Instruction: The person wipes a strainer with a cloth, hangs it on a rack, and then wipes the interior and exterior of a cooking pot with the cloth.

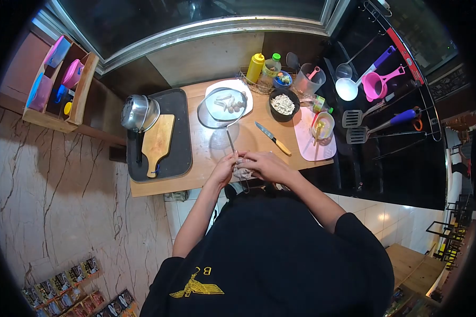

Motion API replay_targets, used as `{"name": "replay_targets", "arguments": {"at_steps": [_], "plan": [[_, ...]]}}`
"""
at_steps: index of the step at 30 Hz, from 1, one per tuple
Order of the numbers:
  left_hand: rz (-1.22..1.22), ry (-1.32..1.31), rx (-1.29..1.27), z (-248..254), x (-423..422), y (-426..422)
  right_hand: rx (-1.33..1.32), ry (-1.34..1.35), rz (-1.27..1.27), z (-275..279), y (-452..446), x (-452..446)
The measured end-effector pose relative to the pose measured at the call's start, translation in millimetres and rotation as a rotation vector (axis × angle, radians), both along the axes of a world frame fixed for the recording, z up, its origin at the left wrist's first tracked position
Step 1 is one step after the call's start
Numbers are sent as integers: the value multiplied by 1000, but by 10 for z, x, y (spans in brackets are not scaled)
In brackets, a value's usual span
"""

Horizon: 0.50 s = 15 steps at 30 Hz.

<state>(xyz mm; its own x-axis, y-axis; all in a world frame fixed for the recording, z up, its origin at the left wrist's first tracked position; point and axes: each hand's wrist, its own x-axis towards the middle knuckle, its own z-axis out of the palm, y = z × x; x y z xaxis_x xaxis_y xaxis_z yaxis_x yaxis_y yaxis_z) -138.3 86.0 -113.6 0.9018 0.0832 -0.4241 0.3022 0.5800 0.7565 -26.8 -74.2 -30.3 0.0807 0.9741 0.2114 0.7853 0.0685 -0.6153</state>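
Observation:
A round wire strainer is held by its long handle, its hoop tilted over a white plate that carries pale strips and small brownish round pieces. My left hand is closed around the handle near the table's front edge. Beside it, my right hand has its fingers closed on a crumpled greyish cloth bunched against the handle. Fingers and cloth partly hide the handle, whose end shows below them. A knife with a yellow handle lies on the table just beyond my right hand.
On the left, a dark tray bears a metal pot and a wooden cutting board. To the right are a black bowl of chopped pale pieces, a pink board and a small bowl. Bottles and hanging utensils stand beyond.

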Motion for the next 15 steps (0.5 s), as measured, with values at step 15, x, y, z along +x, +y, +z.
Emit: {"name": "replay_targets", "arguments": {"at_steps": [15], "plan": [[15, 136, 139, 167, 0, -19, -175, -90, 143, 60, -100, -377]]}}
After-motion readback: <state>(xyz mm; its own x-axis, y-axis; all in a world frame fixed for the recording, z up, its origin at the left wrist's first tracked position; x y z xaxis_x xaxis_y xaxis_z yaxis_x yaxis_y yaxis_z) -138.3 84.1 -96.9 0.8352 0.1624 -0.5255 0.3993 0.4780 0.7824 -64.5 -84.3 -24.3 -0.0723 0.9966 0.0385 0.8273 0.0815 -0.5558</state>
